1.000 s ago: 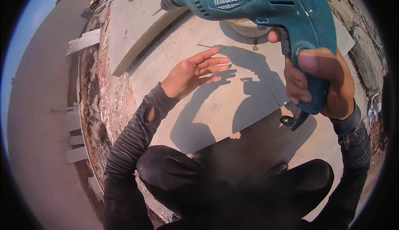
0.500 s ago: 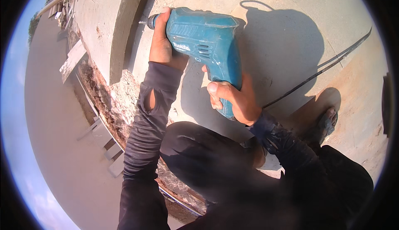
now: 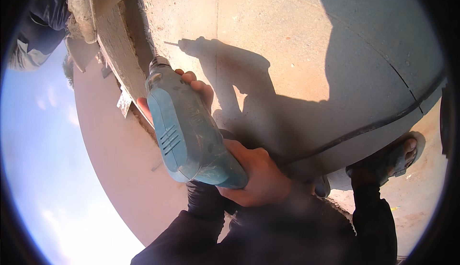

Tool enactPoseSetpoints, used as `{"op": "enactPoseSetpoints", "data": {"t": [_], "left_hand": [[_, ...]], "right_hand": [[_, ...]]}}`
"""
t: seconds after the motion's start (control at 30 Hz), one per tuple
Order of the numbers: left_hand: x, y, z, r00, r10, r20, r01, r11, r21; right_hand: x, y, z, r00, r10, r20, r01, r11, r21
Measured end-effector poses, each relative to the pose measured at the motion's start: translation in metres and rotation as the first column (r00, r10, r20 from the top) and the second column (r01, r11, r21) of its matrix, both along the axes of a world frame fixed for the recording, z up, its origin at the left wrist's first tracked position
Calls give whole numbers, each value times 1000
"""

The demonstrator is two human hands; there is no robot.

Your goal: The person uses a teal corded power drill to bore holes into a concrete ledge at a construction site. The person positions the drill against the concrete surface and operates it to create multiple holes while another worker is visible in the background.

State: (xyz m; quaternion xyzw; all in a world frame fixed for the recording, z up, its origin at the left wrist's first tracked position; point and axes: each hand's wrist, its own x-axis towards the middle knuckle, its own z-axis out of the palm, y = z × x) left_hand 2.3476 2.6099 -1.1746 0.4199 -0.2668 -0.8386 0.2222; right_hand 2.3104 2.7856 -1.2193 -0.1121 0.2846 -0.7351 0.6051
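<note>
The teal corded drill (image 3: 182, 126) is in both my hands, its chuck (image 3: 159, 64) pointing up the picture toward the raised concrete edge (image 3: 120, 37). My left hand (image 3: 201, 88) grips the front of the body from below, fingertips showing on either side. My right hand (image 3: 261, 179) is closed around the rear grip. The thin bit sits by the dark gap along the edge; whether it touches cannot be told. The drill's shadow falls on the pale concrete surface (image 3: 287, 40) beside it.
A dark cable (image 3: 364, 131) runs across the concrete at right, near my sandalled foot (image 3: 395, 155). At upper left are dark-clothed parts of what looks like another person (image 3: 45, 18). A pale board (image 3: 123, 103) lies beyond the edge, with a large drab expanse below and sky at left.
My left hand, open a second ago, now grips the drill's front. The drill has turned to point up the picture instead of left, and the view has swung round.
</note>
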Motion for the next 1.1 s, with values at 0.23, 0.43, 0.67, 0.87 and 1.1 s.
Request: {"op": "enactPoseSetpoints", "data": {"t": [0.23,0.43,0.67,0.87,1.1], "left_hand": [[20,-12,-24,995,30,-91,-27,999,28],[-4,2,-21,997,-9,72,21,985,-171],[-15,-3,-19,959,-7,-285,72,973,218],[-2,-9,27,863,-69,-501,124,989,76],[0,11,-16,807,-108,-580,234,961,147]], "right_hand": [[12,-3,-11,998,-63,-28,64,997,45],[1,-6,-21,985,-159,62,160,987,-6],[-51,43,-2,905,-32,-423,41,999,12],[-130,77,-37,297,-238,-925,955,66,290],[-228,111,-112,418,-747,-517,834,91,544]]}}
